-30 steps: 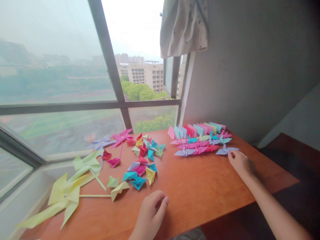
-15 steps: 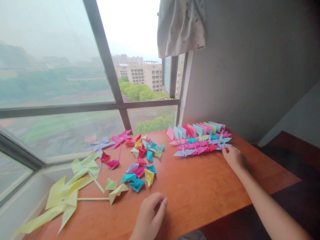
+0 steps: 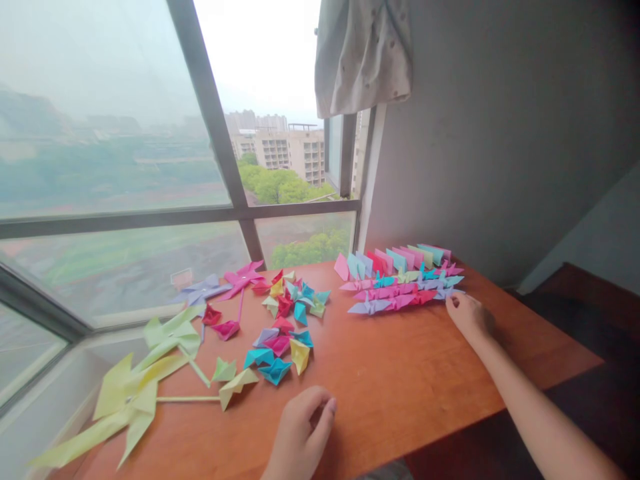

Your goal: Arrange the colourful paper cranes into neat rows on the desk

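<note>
My right hand (image 3: 469,316) is at the right end of the rows of folded paper cranes, its fingers pinched at the tip of a lavender paper crane (image 3: 446,292). To its left in the same front row are a red crane (image 3: 424,297), pink ones and another lavender crane (image 3: 369,307). My left hand (image 3: 305,427) rests near the table's front edge, fingers curled in and thumb beside them, with nothing visible in it. Beyond it lie several folded paper boats, among them a blue boat (image 3: 275,371) and a yellow boat (image 3: 300,356).
Paper pinwheels in yellow (image 3: 140,407), pale green (image 3: 173,333), lavender (image 3: 203,289) and pink (image 3: 243,277) lie at the left by the window. Behind the cranes stands a row of folded paper planes (image 3: 395,259). A curtain (image 3: 363,60) hangs above the wooden table (image 3: 390,373).
Almost nothing differs. The view has shifted very slightly, and both hands keep their places and poses.
</note>
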### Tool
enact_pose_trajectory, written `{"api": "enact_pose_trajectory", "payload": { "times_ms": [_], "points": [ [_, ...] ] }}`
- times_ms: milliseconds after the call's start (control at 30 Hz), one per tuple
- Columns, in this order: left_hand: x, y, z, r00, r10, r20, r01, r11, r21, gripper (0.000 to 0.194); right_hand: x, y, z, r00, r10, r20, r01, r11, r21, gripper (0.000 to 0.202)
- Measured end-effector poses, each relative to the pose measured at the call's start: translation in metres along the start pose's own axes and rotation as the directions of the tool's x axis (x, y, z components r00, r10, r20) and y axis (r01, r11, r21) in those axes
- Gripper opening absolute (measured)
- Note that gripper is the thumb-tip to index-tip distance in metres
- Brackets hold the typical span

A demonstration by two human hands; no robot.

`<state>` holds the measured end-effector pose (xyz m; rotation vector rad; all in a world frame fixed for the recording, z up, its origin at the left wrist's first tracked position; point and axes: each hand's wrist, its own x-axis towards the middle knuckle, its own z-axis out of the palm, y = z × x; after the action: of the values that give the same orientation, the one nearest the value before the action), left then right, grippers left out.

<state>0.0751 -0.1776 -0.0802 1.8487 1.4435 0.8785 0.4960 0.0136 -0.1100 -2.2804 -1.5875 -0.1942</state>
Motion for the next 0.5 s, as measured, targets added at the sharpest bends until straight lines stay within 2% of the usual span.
{"api": "enact_pose_trajectory", "payload": {
  "times_ms": [200,333,500],
  "points": [
    [0.0,-0.001,0.0,1.0,0.002,-0.001,-0.002,1.0,0.011,0.031,0.001,-0.001,0.0,1.0,-0.009,-0.011,0.01,0.999,0.037,0.024],
    [0.0,-0.001,0.0,1.0,0.004,-0.008,-0.004,1.0,0.009,0.031,0.001,0.0,0.0,0.996,-0.029,-0.079,0.04,0.99,0.137,0.023],
    [-0.001,0.0,0.002,1.0,-0.013,-0.022,0.013,1.0,-0.017,0.03,-0.01,-0.012,-0.019,0.977,0.166,-0.133,-0.122,0.95,0.289,0.028]
  ]
}}
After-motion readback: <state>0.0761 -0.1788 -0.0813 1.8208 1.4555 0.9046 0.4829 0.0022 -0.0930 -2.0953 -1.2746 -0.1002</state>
